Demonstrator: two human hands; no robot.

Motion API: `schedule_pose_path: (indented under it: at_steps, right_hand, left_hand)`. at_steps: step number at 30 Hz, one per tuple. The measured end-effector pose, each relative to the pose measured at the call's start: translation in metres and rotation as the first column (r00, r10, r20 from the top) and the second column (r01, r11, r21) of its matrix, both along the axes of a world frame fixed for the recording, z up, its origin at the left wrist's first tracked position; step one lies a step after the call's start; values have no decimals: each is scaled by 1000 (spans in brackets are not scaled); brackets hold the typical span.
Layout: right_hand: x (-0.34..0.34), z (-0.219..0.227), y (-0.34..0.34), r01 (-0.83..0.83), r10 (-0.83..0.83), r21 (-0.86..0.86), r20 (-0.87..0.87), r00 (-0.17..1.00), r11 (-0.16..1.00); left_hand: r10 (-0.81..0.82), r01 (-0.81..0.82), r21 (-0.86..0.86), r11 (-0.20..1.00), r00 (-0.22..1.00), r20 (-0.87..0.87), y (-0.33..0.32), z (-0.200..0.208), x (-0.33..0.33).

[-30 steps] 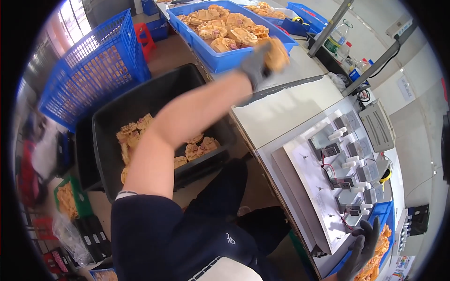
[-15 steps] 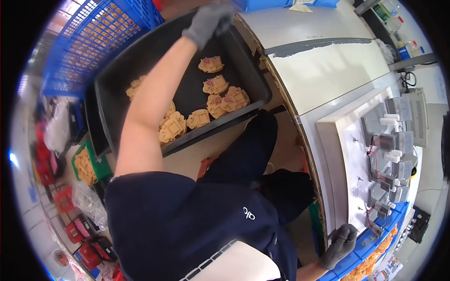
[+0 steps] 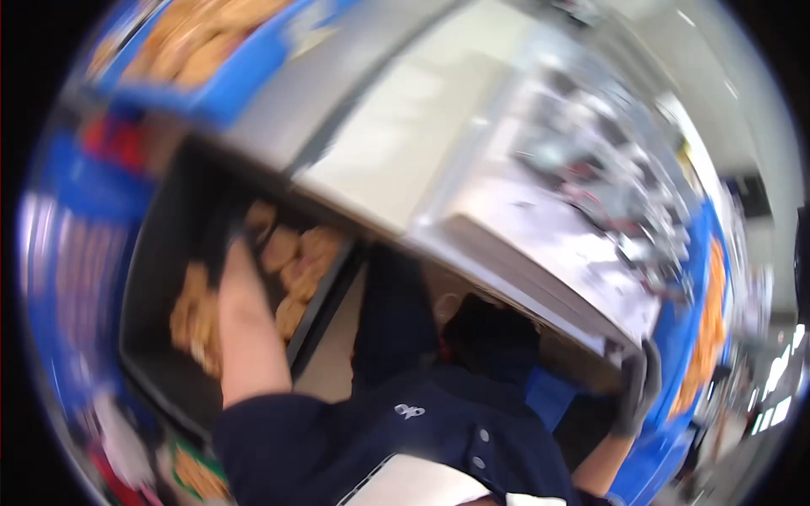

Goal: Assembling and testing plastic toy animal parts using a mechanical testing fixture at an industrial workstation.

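My left hand, in a dark grey glove, is down inside the black tray. Motion blur hides its fingers against the dark plastic. Flat tan moulded pieces with shaped edges, some with pinkish spots, lie on the tray's right side beside that hand. More tan pieces are clustered left of my forearm. At the right, my gloved right hand is by the near corner of the white bench fixture, next to a blue bin. Its fingers look stretched out, with nothing visible in them.
A pale worktop runs beyond the tray. Grey and clear devices with wires stand on the fixture. Blue bins of tan pieces sit at the upper left and far right. A blue basket stands left.
The view has swung toward the right and blurred. My left hand has come from above the tray's far edge down into it. My right hand's fingers have straightened from a curled shape.
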State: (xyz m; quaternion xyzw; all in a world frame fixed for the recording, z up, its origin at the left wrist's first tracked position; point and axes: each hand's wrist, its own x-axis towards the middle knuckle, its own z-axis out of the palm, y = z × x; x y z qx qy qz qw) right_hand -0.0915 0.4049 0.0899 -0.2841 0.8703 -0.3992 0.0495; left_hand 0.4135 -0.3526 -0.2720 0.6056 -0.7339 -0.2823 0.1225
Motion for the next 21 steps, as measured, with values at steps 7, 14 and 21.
schedule_pose_path:
  at_steps: [7, 14, 21]
  right_hand:
    - [-48, 30, -5, 397, -438, -183, -385, 813, 899]
    - [-77, 13, -17, 330, -472, -373, -406, 782, 867]
    - [-85, -8, -17, 215, -452, -685, -185, 873, 696]
  left_hand:
    - [2, -108, 188, 976, 871, 491, 85, -41, -72]
    - [-131, 135, -252, 958, 991, 34, 128, 116, -90]
    - [66, 207, 98, 973, 157, -985, 193, 363, -214]
